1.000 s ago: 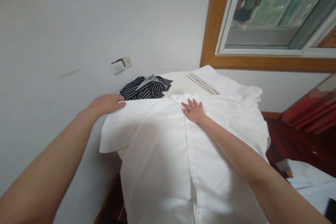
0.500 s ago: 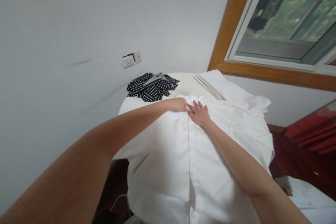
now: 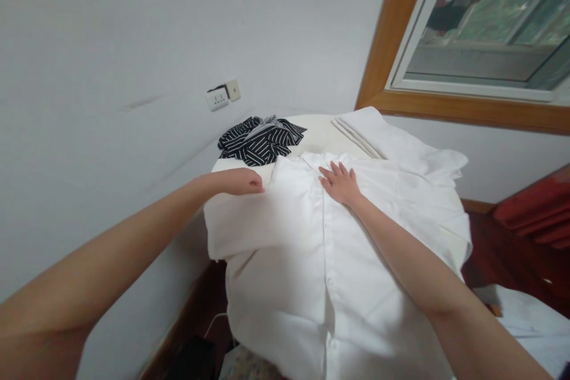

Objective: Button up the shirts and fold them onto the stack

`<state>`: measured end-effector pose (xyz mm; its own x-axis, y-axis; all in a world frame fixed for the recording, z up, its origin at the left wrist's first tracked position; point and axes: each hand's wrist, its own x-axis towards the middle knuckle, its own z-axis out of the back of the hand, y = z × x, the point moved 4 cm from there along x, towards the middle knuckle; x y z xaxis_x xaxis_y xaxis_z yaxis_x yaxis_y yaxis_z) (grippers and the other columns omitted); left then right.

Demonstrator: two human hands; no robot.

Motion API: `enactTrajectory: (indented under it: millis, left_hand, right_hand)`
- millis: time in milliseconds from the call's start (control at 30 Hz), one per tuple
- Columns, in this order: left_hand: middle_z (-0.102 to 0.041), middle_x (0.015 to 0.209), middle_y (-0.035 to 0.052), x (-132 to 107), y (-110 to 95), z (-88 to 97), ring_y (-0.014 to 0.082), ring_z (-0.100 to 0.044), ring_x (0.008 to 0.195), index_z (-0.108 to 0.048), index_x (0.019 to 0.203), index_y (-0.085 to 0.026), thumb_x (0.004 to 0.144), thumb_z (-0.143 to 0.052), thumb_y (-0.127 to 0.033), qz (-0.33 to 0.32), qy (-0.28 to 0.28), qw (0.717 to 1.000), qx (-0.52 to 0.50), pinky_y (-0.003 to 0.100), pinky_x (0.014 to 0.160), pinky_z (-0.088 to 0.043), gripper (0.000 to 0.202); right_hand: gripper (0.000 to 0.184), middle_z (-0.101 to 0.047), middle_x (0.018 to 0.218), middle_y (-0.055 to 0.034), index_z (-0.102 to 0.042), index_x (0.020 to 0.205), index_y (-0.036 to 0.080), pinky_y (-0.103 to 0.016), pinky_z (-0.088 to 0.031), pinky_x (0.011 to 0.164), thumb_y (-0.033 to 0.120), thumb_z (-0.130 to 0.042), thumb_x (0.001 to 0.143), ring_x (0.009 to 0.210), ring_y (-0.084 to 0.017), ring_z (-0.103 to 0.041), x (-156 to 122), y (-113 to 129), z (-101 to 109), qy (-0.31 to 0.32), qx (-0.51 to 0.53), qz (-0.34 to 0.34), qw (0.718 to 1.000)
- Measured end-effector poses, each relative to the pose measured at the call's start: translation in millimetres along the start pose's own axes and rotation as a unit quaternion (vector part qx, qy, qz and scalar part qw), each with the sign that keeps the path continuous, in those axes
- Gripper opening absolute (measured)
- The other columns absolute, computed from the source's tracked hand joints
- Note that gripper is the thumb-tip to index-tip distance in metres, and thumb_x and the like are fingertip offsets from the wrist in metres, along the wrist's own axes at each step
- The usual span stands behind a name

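Observation:
A white button-up shirt (image 3: 285,285) lies spread over a round white table (image 3: 314,127), its button strip running down the middle and its lower part hanging over the near edge. My left hand (image 3: 243,181) is closed at the top edge of the shirt's left sleeve, with cloth apparently in its curled fingers, which are partly hidden. Flat on the shirt near the collar rests my right hand (image 3: 341,184), fingers spread and holding nothing.
Black-and-white striped cloth (image 3: 262,141) lies bunched at the table's back left. Folded white cloth (image 3: 378,133) sits at the back right. A wall socket (image 3: 217,99) is behind, a wood-framed window (image 3: 472,110) at right. White fabric (image 3: 529,320) lies low at right.
My left hand has moved left from the collar to the sleeve, and the sleeve lies straighter. My right hand stays spread near the collar. The view has shifted slightly.

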<state>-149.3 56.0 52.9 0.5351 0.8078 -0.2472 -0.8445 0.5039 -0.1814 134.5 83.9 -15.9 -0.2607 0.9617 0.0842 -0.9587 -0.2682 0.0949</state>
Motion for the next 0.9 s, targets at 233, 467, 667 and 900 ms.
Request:
enactTrajectory:
  millis: [233, 467, 667, 900]
  left_hand:
    - [-0.064, 0.074, 0.0028, -34, 2, 4.7, 0.0145, -0.051, 0.07, -0.058, 0.071, -0.016, 0.09, -0.046, -0.027, 0.028, 0.002, 0.999, 0.036, 0.025, 0.068, -0.035, 0.025]
    - [-0.061, 0.071, 0.0009, -32, -80, 29.7, 0.0152, -0.053, 0.064, -0.059, 0.086, -0.021, 0.096, -0.034, -0.037, -0.062, -0.055, 0.996, 0.024, 0.026, 0.061, -0.032, 0.031]
    - [-0.063, 0.078, 0.0024, -6, -165, 45.6, 0.0142, -0.056, 0.069, -0.057, 0.091, -0.018, 0.099, -0.034, -0.033, -0.2, -0.077, 0.974, -0.074, 0.025, 0.068, -0.037, 0.028]
    - [-0.07, 0.093, 0.008, 57, -217, 23.9, 0.0185, -0.063, 0.085, -0.064, 0.09, -0.016, 0.097, -0.041, -0.028, -0.222, -0.114, 0.96, -0.123, 0.028, 0.075, -0.044, 0.027]
  right_hand:
    - [0.054, -0.022, 0.16, -0.0045, -0.034, 0.149, 0.037, -0.058, -0.017, 0.113, 0.053, -0.021, 0.098, 0.147, -0.03, -0.016, -2, 1, 2, -0.008, 0.006, 0.0, 1.0]
    - [0.049, -0.029, 0.158, -0.0021, -0.044, 0.144, 0.036, -0.058, -0.019, 0.113, 0.045, -0.031, 0.098, 0.147, -0.028, -0.017, -3, -1, 3, -0.023, 0.039, 0.002, 0.999]
    - [0.048, -0.059, 0.135, -0.0096, -0.061, 0.13, 0.02, -0.046, -0.034, 0.11, 0.029, -0.026, 0.098, 0.13, -0.023, -0.047, 6, -15, 37, -0.074, 0.197, 0.042, 0.977]
    - [0.045, -0.066, 0.124, -0.0132, -0.067, 0.121, 0.012, -0.03, -0.042, 0.101, 0.035, -0.038, 0.095, 0.116, -0.021, -0.059, -28, -50, 113, -0.016, 0.319, 0.13, 0.939]
